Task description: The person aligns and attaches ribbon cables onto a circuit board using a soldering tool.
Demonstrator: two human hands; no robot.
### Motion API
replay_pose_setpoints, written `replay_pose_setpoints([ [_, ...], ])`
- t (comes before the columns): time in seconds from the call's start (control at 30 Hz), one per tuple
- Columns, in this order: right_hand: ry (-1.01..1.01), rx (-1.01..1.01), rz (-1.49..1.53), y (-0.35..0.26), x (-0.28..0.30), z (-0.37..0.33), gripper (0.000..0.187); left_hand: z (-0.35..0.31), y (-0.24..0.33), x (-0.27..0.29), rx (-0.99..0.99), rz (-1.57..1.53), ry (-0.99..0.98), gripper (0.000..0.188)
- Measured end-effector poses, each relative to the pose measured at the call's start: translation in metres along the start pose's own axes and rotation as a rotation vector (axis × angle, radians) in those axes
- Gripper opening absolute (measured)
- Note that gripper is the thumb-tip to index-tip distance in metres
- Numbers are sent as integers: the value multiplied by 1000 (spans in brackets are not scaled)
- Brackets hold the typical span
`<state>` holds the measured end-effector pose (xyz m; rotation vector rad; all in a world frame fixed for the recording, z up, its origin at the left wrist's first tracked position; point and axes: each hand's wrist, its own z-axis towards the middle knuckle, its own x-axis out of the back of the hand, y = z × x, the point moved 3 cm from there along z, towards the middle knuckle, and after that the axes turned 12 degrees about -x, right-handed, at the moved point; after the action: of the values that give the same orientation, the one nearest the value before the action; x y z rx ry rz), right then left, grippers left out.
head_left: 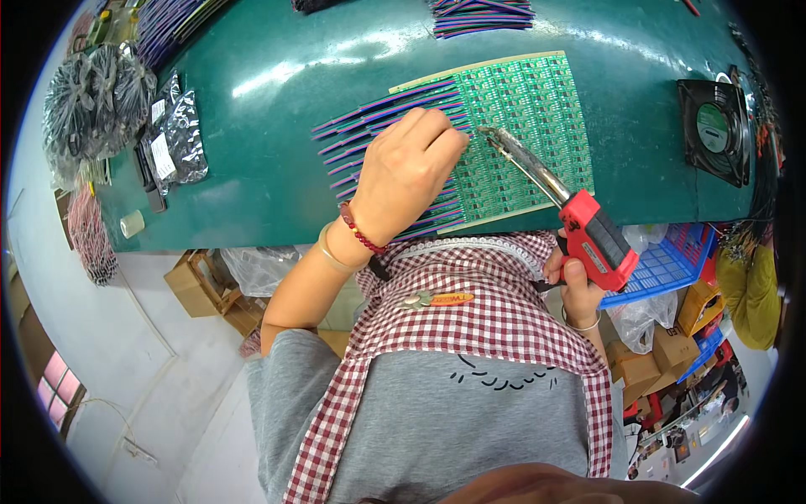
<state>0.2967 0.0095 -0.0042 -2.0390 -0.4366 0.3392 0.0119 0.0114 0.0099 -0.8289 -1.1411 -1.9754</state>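
At the far left, bagged cables (101, 101) lie by the edge of the worktop (269, 189). A black pouch (189, 139) lies to their right, and a small white roll (132, 223) sits near the front edge.

Further right, a row of wires (346, 151) meets the left part of the green board (541, 126). The wires' long axis runs mainly left to right, rising slightly toward the board. The left hand (407, 168) is above the wires, fingers bent and drawn in, fingertips at the wire ends over the board. The back of the hand hides the contact; whether this grip is closed on a wire cannot be told.

The tip (485, 133) of the soldering gun (596, 239) is just right of the left fingertips; the left hand is the nearer to the wire ends. The soldering gun's long axis slants from lower right to upper left. Contact between tip and board cannot be confirmed.

The right hand (578, 290) is at the front edge, its grip closed around the soldering gun's handle. At the far right stands a black fan (714, 130).
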Motion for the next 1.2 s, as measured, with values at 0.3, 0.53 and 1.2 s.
replay_pose_setpoints([
  [0.3,-37,-3,-131,2,0,-3,48,0,0,-1,13,-7,3,13],
  [0.53,-24,-17,-90,-11,-2,-6,34,-1,0,-1,15,-9,8,13],
  [1.2,-53,6,-117,-2,4,-7,22,0,0,0,48,-20,31,15],
])
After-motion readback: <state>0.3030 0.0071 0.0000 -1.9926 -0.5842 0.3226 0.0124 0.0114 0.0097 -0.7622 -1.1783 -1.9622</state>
